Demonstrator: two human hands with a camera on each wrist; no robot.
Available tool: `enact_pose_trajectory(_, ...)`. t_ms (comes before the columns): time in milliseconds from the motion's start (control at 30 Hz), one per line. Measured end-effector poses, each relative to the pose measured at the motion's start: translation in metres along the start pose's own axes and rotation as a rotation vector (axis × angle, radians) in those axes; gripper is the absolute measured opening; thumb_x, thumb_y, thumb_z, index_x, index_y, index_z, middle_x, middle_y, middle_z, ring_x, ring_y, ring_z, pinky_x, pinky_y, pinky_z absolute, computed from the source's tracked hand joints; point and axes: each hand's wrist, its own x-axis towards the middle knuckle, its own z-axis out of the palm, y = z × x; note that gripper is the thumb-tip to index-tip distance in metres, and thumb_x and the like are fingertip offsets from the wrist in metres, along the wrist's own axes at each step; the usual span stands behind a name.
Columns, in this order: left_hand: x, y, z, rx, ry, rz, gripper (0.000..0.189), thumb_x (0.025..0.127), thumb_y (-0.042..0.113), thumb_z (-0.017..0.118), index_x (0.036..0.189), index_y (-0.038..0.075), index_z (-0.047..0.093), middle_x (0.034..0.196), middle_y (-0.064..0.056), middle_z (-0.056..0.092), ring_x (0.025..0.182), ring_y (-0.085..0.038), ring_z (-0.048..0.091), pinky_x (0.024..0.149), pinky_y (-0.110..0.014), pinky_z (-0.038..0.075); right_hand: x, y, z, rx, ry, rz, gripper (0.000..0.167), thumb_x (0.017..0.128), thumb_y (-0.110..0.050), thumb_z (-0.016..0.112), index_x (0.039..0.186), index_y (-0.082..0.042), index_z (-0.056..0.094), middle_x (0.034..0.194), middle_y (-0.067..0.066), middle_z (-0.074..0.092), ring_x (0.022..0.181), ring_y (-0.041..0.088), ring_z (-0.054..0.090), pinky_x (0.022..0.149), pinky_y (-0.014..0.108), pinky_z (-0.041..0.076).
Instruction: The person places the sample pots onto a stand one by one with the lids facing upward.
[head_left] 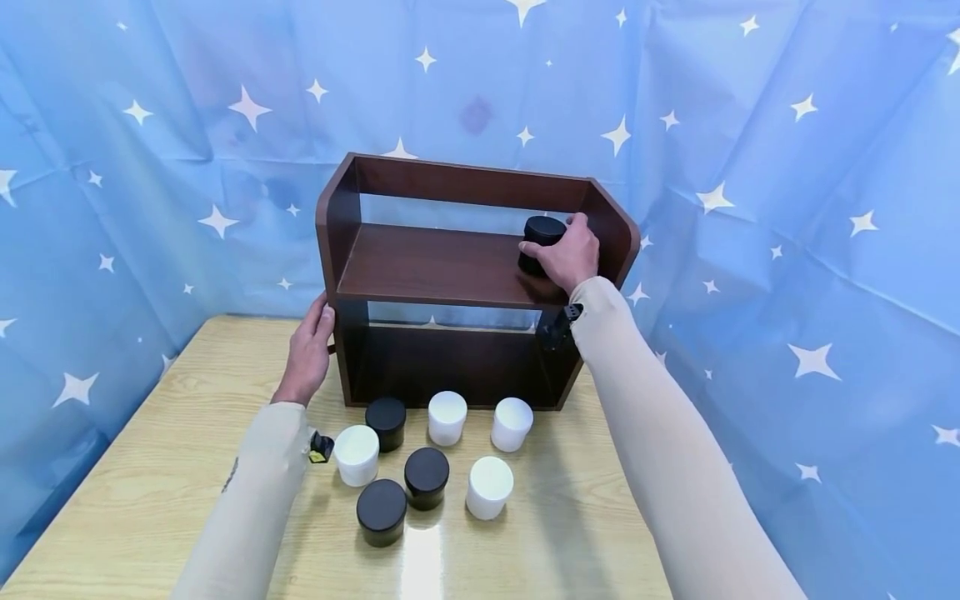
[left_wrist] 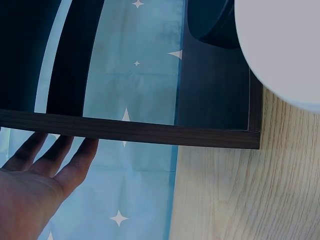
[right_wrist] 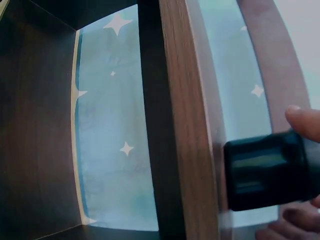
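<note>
A dark brown two-tier wooden shelf (head_left: 420, 262) stands toward the back of the table. My right hand (head_left: 572, 254) grips a lidded black jar (head_left: 542, 231) at the right end of the upper tier, thumb on one side and fingers on the other. In the right wrist view the black jar (right_wrist: 265, 172) is at the upper board; whether its base touches the board cannot be told. My left hand (head_left: 306, 352) rests its fingers against the shelf's left side panel. The left wrist view shows those extended fingers (left_wrist: 75, 167) touching the panel's edge.
In front of the shelf stand three black jars, one nearest the viewer (head_left: 382, 512), and several white jars, one of them (head_left: 490, 487) at the front right. A white jar (head_left: 357, 454) is close to my left wrist. Behind hangs a blue star-patterned curtain (head_left: 465, 83).
</note>
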Motion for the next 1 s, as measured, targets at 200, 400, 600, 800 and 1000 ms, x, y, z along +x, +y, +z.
enact_pose_trajectory(200,-0.001,-0.001,-0.002,-0.006,0.001,0.016,0.06,0.107,0.054,0.024,0.162,0.033,0.012,0.17,-0.005,0.017,0.155,-0.038,0.022,0.116,-0.069,0.032,-0.01,-0.008,-0.004,-0.014,0.043,-0.051,0.084,0.086,-0.043,0.075,0.149,-0.006,0.034,0.15,0.019,0.045,0.135,0.032,0.043,0.116,0.049,0.044)
enact_pose_trajectory(400,0.0,-0.002,0.001,0.004,0.006,0.017,0.064,0.105,0.059,0.023,0.163,0.032,0.012,0.17,-0.004,0.018,0.155,-0.038,0.023,0.117,-0.068,0.032,-0.02,-0.012,-0.009,-0.007,0.085,-0.112,0.082,0.085,-0.042,0.076,0.147,-0.006,0.037,0.15,0.018,0.044,0.134,0.031,0.042,0.116,0.049,0.044)
enact_pose_trajectory(600,0.0,-0.001,0.001,0.018,0.014,0.021,0.062,0.106,0.057,0.023,0.162,0.033,0.012,0.17,-0.004,0.017,0.155,-0.038,0.021,0.118,-0.068,0.031,-0.036,-0.013,-0.01,0.021,0.138,-0.213,0.079,0.084,-0.042,0.078,0.144,-0.007,0.042,0.146,0.017,0.047,0.131,0.03,0.043,0.113,0.049,0.046)
enact_pose_trajectory(800,-0.008,0.017,0.001,-0.01,0.001,-0.008,0.058,0.11,0.046,0.024,0.163,0.027,0.012,0.17,-0.008,0.016,0.155,-0.039,0.02,0.119,-0.067,0.03,-0.059,-0.009,-0.002,0.083,0.221,-0.39,0.069,0.086,-0.034,0.079,0.139,-0.004,0.049,0.14,0.018,0.05,0.127,0.033,0.05,0.106,0.047,0.053)
enact_pose_trajectory(1000,-0.012,0.023,0.002,-0.021,-0.002,-0.015,0.058,0.11,0.044,0.024,0.163,0.024,0.012,0.17,-0.009,0.016,0.155,-0.039,0.02,0.119,-0.066,0.029,-0.08,-0.004,0.007,0.17,0.191,-0.542,0.062,0.086,-0.026,0.081,0.137,-0.003,0.052,0.137,0.017,0.054,0.128,0.028,0.056,0.103,0.044,0.055)
